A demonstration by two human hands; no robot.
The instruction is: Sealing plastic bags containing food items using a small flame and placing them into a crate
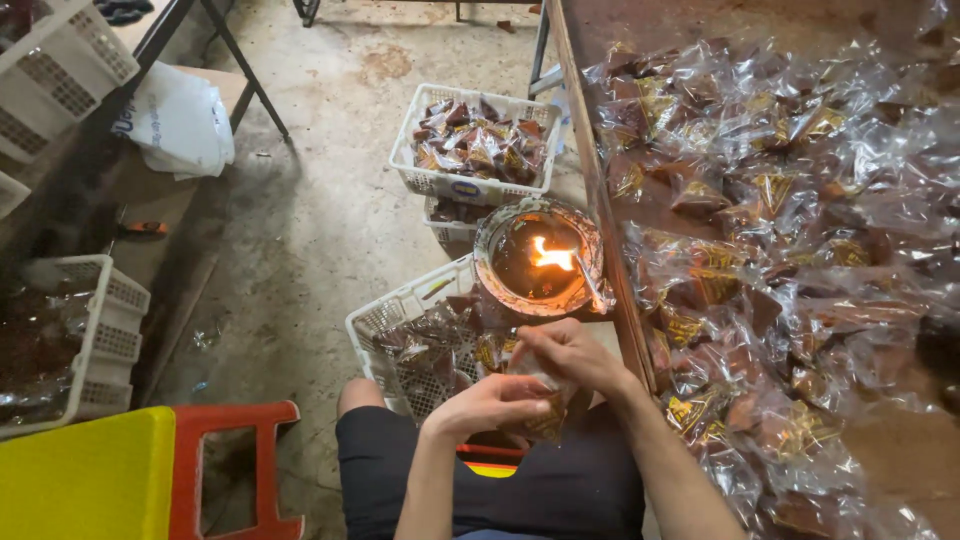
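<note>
One clear packet (535, 405), apparently holding brown sweets, is being pinched shut between left hand (490, 402) and right hand (568, 352), at six o'clock of the burning lamp (540, 258); white basket (385, 320) lying at nine o'clock.

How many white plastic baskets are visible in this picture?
6: two stacked baskets behind the flame, one before the knees, one left, two top left. Others may be hidden.
</note>
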